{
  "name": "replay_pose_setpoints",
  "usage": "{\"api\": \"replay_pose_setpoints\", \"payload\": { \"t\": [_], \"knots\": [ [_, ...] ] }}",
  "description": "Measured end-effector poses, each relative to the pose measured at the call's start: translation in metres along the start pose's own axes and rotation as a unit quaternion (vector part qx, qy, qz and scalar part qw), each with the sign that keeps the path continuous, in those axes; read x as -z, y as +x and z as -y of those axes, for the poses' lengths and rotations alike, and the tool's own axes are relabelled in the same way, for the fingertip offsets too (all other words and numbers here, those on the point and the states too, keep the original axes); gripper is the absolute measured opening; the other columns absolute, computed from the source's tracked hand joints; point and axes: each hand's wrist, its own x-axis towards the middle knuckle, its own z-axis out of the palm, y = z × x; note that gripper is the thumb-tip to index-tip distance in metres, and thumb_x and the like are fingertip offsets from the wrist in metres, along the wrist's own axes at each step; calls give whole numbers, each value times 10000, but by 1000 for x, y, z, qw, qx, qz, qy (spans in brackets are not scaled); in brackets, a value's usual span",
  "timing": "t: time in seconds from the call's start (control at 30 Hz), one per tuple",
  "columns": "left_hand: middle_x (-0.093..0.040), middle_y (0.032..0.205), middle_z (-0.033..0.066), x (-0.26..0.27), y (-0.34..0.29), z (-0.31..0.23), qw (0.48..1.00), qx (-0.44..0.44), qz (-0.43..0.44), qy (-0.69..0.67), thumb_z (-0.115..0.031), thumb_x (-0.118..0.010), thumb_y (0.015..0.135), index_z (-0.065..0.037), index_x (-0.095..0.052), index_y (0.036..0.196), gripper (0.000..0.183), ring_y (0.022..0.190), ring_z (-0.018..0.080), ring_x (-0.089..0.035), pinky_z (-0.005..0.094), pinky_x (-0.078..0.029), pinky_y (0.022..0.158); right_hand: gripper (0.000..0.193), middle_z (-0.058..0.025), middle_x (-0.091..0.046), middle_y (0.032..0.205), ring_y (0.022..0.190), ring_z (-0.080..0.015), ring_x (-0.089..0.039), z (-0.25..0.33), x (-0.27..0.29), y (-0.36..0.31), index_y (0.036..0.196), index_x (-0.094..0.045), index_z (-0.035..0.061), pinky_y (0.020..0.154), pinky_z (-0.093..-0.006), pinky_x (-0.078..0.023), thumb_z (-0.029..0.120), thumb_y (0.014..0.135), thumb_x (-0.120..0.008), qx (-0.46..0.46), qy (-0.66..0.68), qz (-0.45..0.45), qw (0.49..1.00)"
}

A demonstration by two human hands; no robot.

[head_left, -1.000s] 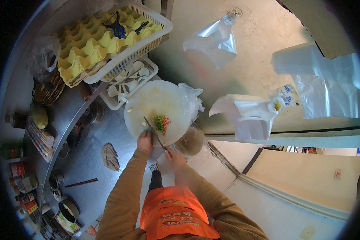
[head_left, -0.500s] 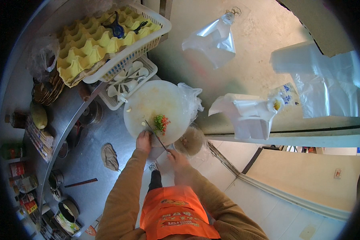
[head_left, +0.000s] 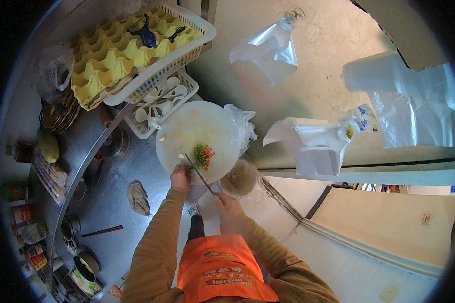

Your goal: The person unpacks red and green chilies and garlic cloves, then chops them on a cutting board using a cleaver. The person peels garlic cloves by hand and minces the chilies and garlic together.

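Saw a long greenish gourd (head_left: pixel 48 146) and, just below, a wrapped bundle of thin sticks (head_left: pixel 50 174) on the steel shelf (head_left: pixel 79 144) along the left side of the worktop (head_left: pixel 116 177). Found dark chopsticks (head_left: pixel 102 231) lying toward the near edge. Made out a yellow egg tray (head_left: pixel 111 65) in a white basket (head_left: pixel 205 31) toward the far edge, then a crumpled greyish cloth (head_left: pixel 138 198) nearer.

Noted white spoons (head_left: pixel 162 107) in a smaller basket, touching or just beside the round chopping board (head_left: pixel 197 118) at the worktop's right edge. Rested the left hand (head_left: pixel 180 178) at the near rim of the board with fingers bunched close together; could not tell of anything gripped beneath. Saw a pale piece (head_left: pixel 181 156) just beyond the fingertips.

Held the knife (head_left: pixel 199 175) slantwise, with tip just left of the chopped green and red pile (head_left: pixel 203 155) and handle past the near rim. Had the fingers of the right hand (head_left: pixel 230 208) closed around that handle. Spotted a plastic-wrapped bowl (head_left: pixel 240 179) beside the board, and farther right, clear bags (head_left: pixel 414 111) hanging.
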Motion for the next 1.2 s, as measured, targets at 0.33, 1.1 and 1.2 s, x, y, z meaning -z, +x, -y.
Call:
{"api": "replay_pose_setpoints", "payload": {
  "t": [0.33, 1.1, 1.2],
  "knots": [
    [-655, 932, 153, -7, -2, 6, 999, 3, 24, 38, -93, -641, 858, -88, -685, 916, 72, 823, 387, -661, 485, -555, 727, 408, -235, -703, 993, 927, -453, -666, -20, -21, 13, 1301, -577, 100, 815, -513, -520, 380, 1019, -488, 1, -10, -22, 1000],
    [-628, 957, 154, 22, 16, 30, 1000, 14, -16, 3, -44, -638, 844, -79, -665, 953, 118, 892, 388, -626, 476, -524, 777, 425, -248, -697, 970, 888, -435, -677, -30, -22, -4, 1318, -579, 99, 797, -493, -522, 385, 1013, -499, 102, -55, -38, 993],
    [-615, 1001, 175, 41, 55, 49, 997, 15, -76, 11, -57, -624, 869, -60, -657, 993, 129, 936, 399, -611, 480, -509, 819, 419, -237, -700, 957, 883, -432, -677, -23, -26, -6, 1313, -583, 105, 790, -490, -522, 384, 1010, -508, 26, 2, -12, 1000]
  ]
}}
